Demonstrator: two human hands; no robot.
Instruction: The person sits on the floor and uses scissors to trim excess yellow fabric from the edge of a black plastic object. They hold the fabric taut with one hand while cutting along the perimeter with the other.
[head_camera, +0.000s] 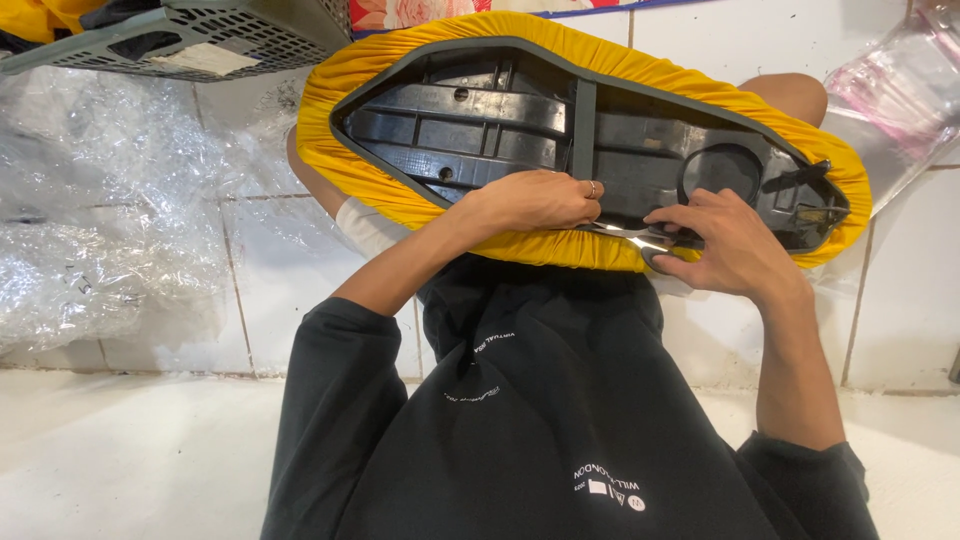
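An upturned black plastic seat base (520, 125) lies across my lap, wrapped in a ruffled yellow cover (400, 195). My left hand (540, 200), a ring on one finger, grips the cover's near edge and presses it onto the base. Just to its right, my right hand (730, 245) holds what look like metal scissors (635, 238) against the same edge, the shiny blade pointing toward the left hand. Most of the tool is hidden under the fingers.
Crumpled clear plastic wrap (100, 220) covers the white tiled floor (290, 280) at the left. A grey perforated basket (200, 35) stands at the top left. A clear plastic bag (900, 90) lies at the top right. My knee (795, 95) shows behind the seat.
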